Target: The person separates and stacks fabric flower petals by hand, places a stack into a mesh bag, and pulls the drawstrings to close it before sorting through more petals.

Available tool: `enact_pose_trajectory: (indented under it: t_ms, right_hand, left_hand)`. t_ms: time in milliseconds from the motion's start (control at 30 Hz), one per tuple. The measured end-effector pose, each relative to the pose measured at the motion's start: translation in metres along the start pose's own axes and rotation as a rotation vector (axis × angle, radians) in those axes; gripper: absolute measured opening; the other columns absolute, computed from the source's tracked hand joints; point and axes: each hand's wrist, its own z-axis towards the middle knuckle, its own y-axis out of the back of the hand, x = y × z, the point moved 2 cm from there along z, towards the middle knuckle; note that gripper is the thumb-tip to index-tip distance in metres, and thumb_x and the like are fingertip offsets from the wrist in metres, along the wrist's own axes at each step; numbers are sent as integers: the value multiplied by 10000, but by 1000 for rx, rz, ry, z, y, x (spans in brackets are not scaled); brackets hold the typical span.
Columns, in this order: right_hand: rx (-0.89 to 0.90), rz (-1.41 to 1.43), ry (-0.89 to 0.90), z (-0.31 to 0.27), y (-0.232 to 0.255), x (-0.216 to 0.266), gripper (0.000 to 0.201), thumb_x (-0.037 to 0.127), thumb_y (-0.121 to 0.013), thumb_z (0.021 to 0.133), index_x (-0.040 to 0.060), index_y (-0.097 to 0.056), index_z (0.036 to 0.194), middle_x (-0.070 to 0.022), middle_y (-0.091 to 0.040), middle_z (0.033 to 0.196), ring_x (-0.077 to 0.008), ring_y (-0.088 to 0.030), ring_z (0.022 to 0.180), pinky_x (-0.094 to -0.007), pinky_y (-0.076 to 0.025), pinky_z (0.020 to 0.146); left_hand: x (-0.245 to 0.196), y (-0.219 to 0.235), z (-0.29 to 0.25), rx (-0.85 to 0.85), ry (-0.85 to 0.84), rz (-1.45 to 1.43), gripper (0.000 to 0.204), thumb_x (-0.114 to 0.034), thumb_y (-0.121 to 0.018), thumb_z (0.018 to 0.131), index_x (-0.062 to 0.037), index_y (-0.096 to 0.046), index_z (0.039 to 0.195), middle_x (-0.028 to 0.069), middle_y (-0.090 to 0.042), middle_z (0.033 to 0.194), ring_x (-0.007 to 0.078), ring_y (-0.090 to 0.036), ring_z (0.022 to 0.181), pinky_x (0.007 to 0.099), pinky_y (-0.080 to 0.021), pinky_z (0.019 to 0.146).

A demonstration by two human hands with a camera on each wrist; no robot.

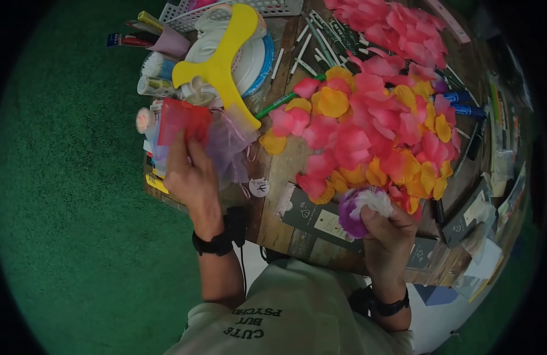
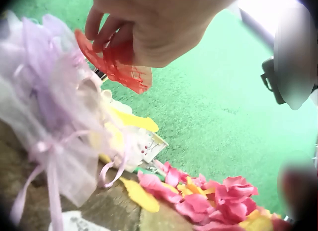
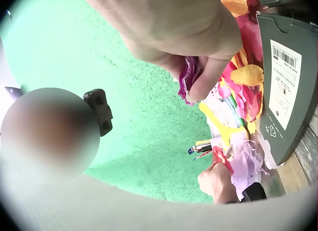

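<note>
My left hand (image 1: 191, 174) pinches a sheer red pouch (image 1: 185, 120) at the table's left edge. In the left wrist view the red pouch (image 2: 119, 67) hangs from the curled fingers. Just beside it lie pale purple sheer pouches (image 1: 229, 148) with ribbon ties. My right hand (image 1: 392, 236) pinches a small bunch of purple and white petals (image 1: 355, 214) between thumb and fingers, over the table's front edge. In the right wrist view only the purple edges (image 3: 188, 77) of this bunch show. Pink petals (image 1: 368, 112) and yellow petals (image 1: 332, 102) are heaped beyond the right hand.
Dark printed boxes (image 1: 321, 219) lie along the front edge, with a round white tag (image 1: 259, 187) to their left. A yellow three-armed piece (image 1: 217, 68) rests over white plates at the back left, near a pen cup (image 1: 172, 42). White sticks (image 1: 303, 50) and blue markers (image 1: 457, 96) lie around the petals.
</note>
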Motion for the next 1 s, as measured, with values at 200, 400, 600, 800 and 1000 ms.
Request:
enact_pose_trajectory:
  t_ms: [200,400,600,800,1000]
  right_hand:
    - [83,-153,25,-9,-11,10,255,-29,-630,774,-69,-627,1026,-106,-666,938,-182,-611,939,-331,-430,919]
    - [499,-318,303,-28,-33,25,355,98,-688,688,-54,-641,1005,-166,-660,1017,-335,-418,1263,-500,-15,1104]
    - [408,-727,565,-26,-32,26,282,65,-682,720,-56,-651,972,-166,-664,947,-310,-365,1293,-449,-93,1108]
    - [197,-571,403,-42,-25,18,335,-37,-612,708,-53,-626,1043,-135,-665,954,-283,-602,1022,-416,-374,982]
    - [165,-1102,783,-43,-23,27,341,-75,-593,646,-63,-621,986,-181,-646,881,-290,-650,751,-315,-520,697]
  left_hand:
    - [-32,57,10,-191,-30,-218,228,21,-587,837,26,-645,1057,121,-681,797,107,-623,666,230,-504,601]
    - [-87,70,-10,68,-297,-337,281,92,-610,697,79,-616,977,202,-630,874,345,-620,794,385,-506,730]
    - [-113,77,-39,167,-397,-659,289,98,-610,668,93,-608,957,208,-618,841,357,-620,783,408,-506,722]
    - [-115,85,-58,438,-203,-954,293,96,-581,691,94,-593,983,215,-611,808,349,-633,712,359,-513,652]
    - [-118,93,-61,549,-152,-1048,216,37,-593,763,88,-586,973,198,-604,769,331,-616,661,340,-502,600]
